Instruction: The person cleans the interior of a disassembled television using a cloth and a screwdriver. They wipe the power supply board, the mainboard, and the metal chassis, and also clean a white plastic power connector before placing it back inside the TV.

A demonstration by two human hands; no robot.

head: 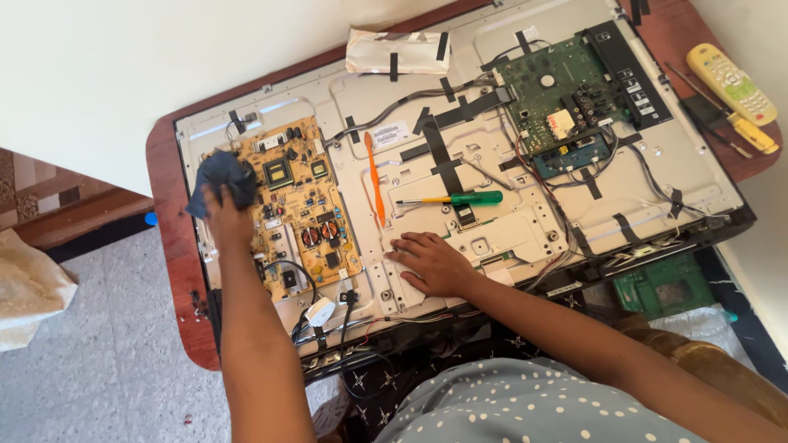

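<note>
An opened flat-screen television lies back-up on a wooden table, its metal rear panel bare. My left hand grips a dark blue cloth and presses it on the upper left corner of the tan power board. My right hand rests flat, fingers spread, on the metal panel near the front edge. Just beyond it lie a green-handled screwdriver and an orange plastic pry tool. A green main board sits at the right of the panel.
A yellow-white remote control and a yellow-handled tool lie on the table's far right corner. A silver foil packet sits at the back edge. A small green board lies below the television's right front. Tiled floor at left.
</note>
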